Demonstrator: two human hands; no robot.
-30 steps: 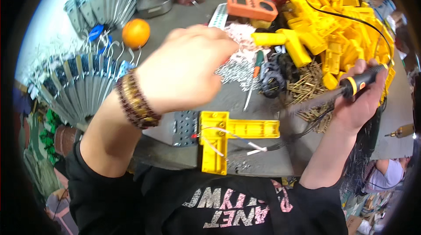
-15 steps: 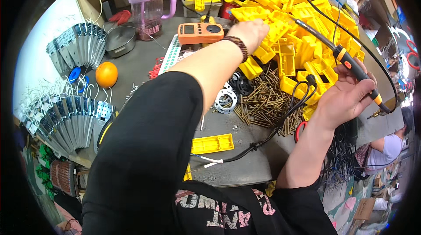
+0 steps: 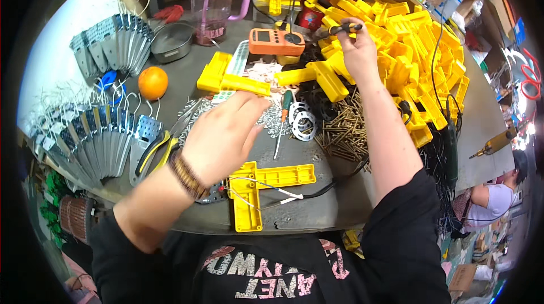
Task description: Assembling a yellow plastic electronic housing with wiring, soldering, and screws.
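Note:
My right hand (image 3: pixel 360 54) is raised at the front of the yellow pile. It grips the black-and-yellow handle of a soldering iron (image 3: pixel 347 29) whose tip points left. My left hand (image 3: pixel 229 134) is over the middle of the bench, its fingers stretched out and thumb apart. Its fingertips are close to a yellow plastic casing (image 3: pixel 246 84); whether they touch it I cannot tell. Below that hand lies an upright yellow casing half (image 3: pixel 245 207), with another casing (image 3: pixel 286 175) beside it. White-ended wires of a black cable (image 3: pixel 320 193) cross both.
A large heap of yellow casings (image 3: pixel 419 43) fills the back right, above brass-coloured screws (image 3: pixel 348 128). An orange meter (image 3: pixel 276 41), pink-lidded jug (image 3: pixel 212 12), orange ball-shaped fruit (image 3: pixel 153 83), pliers (image 3: pixel 156 153) and green-handled screwdriver (image 3: pixel 284 114) stand around. Metal plates (image 3: pixel 96 139) line the left.
My left hand has drawn back from the yellow heap toward me. My right hand has carried the soldering iron left and away from me. Yellow casings now lie before the orange meter.

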